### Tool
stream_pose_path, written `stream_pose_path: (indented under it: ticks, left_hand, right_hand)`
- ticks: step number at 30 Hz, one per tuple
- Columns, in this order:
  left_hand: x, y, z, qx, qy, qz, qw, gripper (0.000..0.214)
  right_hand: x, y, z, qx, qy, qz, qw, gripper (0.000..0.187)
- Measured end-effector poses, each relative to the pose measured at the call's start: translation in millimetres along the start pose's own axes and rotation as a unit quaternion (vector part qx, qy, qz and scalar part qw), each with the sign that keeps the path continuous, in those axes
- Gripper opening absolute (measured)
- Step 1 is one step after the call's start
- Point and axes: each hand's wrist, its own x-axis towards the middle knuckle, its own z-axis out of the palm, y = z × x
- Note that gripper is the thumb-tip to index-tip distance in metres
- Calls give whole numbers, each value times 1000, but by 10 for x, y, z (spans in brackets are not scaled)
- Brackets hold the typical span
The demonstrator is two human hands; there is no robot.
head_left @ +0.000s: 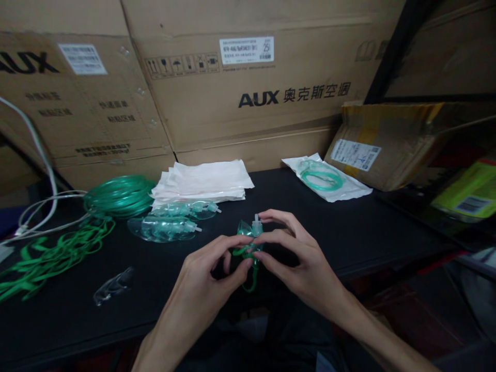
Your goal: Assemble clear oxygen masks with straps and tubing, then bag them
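In front of me, over the table's near edge, I hold a small green translucent oxygen mask [245,228] with a pale connector [256,225] pointing up. My left hand [207,271] pinches its left side between thumb and fingers. From the right, my right hand [300,253] grips it near the connector, fingertips almost meeting the left ones. A green elastic strap [253,279] hangs in a loop below the fingers. My fingers hide much of the mask. Two similar masks, a front one [165,229] and a back one [189,209], lie to the left.
Behind the masks lies a stack of white pouches [209,178]. Coiled green tubing [118,195], tangled green straps [58,253] and small clear pieces [113,285] are at left. A pouch with tubing [325,178] lies before a cardboard box [387,139]. Large cartons [248,124] wall the back.
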Motion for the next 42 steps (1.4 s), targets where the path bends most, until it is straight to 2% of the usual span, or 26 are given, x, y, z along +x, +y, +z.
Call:
stream_pose_path:
  ticks: [5, 12, 17, 23, 34, 37, 39, 40, 42]
  left_hand:
    - [5, 77, -9, 20, -4, 26, 999, 28]
    - [-7, 137, -21, 68, -9, 53, 996, 25]
    - [-11, 154, -1, 80, 21, 27, 996, 22]
    - [-14, 142, -20, 85, 28, -4, 996, 19]
    - [-19, -3, -292, 100, 16, -61, 993, 15]
    - [-12, 12, -289, 80, 3, -49, 996, 13]
    - [-15, 9, -256, 63, -3, -34, 997, 13]
    - [-19, 1, -235, 52, -2, -31, 998, 14]
    - [-34, -22, -189, 27, 0, -36, 999, 14]
  right_hand:
    - [-6, 21, 9, 3, -3, 0, 1000, 11]
    - [-17, 6, 7, 4, -6, 19, 1000, 11]
    - [-21, -16, 18, -17, -15, 13, 1000, 13]
    - [-31, -7, 21, -47, -7, 4, 999, 15]
    - [3, -3, -3, -36, 76, 35, 996, 15]
    - [-1, -2, 4, -8, 38, 29, 999, 15]
    - [-6, 2, 12, 41, 8, 50, 998, 9]
    - [-7, 5, 15, 76, 0, 75, 994, 12]
    - [-2, 16, 22, 147, -4, 137, 980, 40]
